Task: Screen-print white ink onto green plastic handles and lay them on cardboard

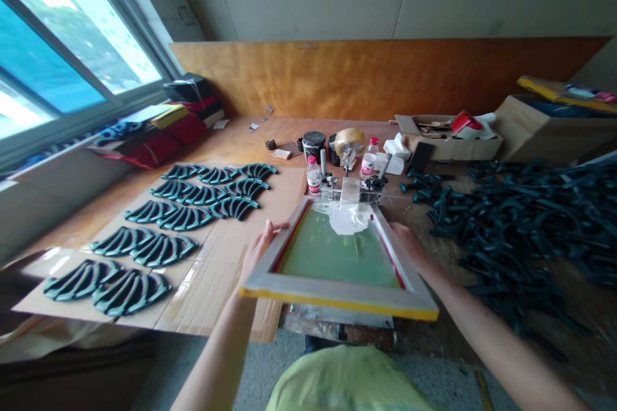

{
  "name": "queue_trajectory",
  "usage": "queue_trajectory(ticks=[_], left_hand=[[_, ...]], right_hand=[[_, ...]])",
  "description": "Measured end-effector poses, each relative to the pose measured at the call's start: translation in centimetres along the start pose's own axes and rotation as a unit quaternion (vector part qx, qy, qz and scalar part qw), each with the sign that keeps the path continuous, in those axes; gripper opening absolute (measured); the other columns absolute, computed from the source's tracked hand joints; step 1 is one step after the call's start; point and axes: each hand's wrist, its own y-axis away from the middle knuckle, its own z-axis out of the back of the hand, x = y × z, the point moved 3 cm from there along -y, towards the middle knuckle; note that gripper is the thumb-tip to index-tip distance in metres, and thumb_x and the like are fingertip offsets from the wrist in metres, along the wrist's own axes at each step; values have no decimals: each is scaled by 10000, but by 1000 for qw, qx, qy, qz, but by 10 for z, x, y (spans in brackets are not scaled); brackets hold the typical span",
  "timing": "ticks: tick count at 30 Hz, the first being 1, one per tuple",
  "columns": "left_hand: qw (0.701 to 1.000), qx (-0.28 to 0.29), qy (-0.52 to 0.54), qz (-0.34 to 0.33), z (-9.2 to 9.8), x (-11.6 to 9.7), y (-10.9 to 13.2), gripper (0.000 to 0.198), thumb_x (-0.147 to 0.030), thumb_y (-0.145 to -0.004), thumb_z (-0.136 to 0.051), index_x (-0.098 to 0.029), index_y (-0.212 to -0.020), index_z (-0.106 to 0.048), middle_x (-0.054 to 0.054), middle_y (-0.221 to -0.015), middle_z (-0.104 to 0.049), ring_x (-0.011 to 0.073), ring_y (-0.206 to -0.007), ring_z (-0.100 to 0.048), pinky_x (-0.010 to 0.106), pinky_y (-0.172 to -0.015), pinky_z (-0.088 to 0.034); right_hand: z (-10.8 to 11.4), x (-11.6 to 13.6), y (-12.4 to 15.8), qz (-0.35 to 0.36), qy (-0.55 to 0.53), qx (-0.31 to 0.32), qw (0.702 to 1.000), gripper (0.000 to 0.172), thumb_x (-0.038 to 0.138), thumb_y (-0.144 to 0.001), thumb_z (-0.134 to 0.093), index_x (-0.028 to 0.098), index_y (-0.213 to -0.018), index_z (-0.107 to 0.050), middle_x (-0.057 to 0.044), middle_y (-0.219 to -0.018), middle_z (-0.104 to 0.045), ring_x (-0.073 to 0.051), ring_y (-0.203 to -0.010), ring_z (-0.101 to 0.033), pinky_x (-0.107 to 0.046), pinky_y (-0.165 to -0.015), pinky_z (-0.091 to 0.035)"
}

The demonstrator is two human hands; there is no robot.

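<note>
A screen printing frame point(337, 295), silver with a yellow front edge, is tilted in front of me, its near end raised off the table. Green mesh point(332, 257) fills it, and a smear of white ink point(349, 218) lies at the far end. My left hand point(260, 247) grips the frame's left side, fingers against the rail. On the right side my right hand point(409, 244) holds the opposite rail; most of its fingers are hidden behind it. Metal hinge clamps point(371, 189) hold the far end. Beneath the frame, a pale plate point(344, 316) shows partly.
Rows of dark green fan-shaped parts point(183, 218) lie on cardboard point(193, 295) at left. A large pile of similar dark parts point(525, 231) covers the right. Behind the clamps stand red-capped bottles point(313, 176), a black tub point(313, 146) and tape point(349, 141); an open box point(448, 148) sits right.
</note>
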Motion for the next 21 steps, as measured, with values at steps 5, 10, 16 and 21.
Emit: queue_trajectory(ticks=[5,10,16,21], left_hand=[[993,67,-16,93,9,76,16,901,-548,-645,-762,-197,-1412,-446,1,-756,-673,167,-640,-627,249,-565,-480],[994,55,2,93,7,121,1,1103,-577,-586,-786,-135,-1481,-316,-34,-661,-620,140,-585,-584,230,-541,-453],[991,73,6,113,12,128,0,957,-561,-641,-766,-169,-1433,-396,-11,-743,-648,153,-636,-608,241,-572,-469],[991,60,1,116,12,129,2,914,-567,-637,-767,-175,-1397,-442,-4,-768,-656,152,-655,-614,237,-580,-472]], right_hand=[[10,9,-49,11,34,-84,996,384,198,-841,-631,182,-1224,-615,-110,-1282,-608,-233,-1145,-594,-358,-979,-485],[-26,45,-95,13,129,60,990,395,153,-795,-655,161,-1184,-586,-125,-1163,-626,-246,-1105,-568,-338,-913,-461],[-42,50,-73,32,149,153,976,87,127,-808,-595,166,-875,-635,-91,-899,-673,-212,-885,-601,-282,-761,-430],[-28,52,-26,193,93,175,961,227,-11,-776,-503,175,-810,-630,-54,-831,-652,-179,-844,-569,-256,-733,-408]])
